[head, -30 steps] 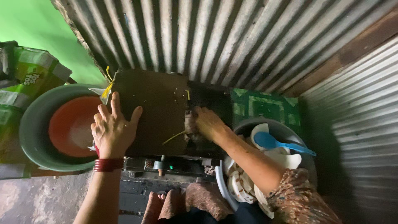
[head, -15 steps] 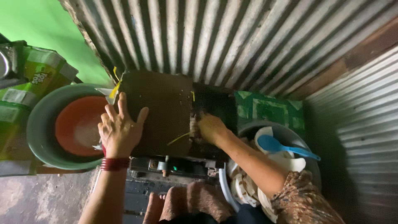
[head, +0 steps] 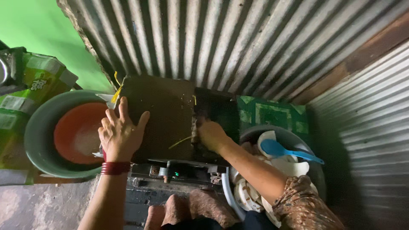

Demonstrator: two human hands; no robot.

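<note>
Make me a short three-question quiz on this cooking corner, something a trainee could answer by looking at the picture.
1. True or false: the left hand lies flat with spread fingers on the dark board.
2. Which colour is the spoon that lies on the white dishes in the grey basin? A red, B blue, C yellow.
3. What sits inside the green basin to the left of the board?

Key
1. True.
2. B, blue.
3. An orange bowl.
</note>
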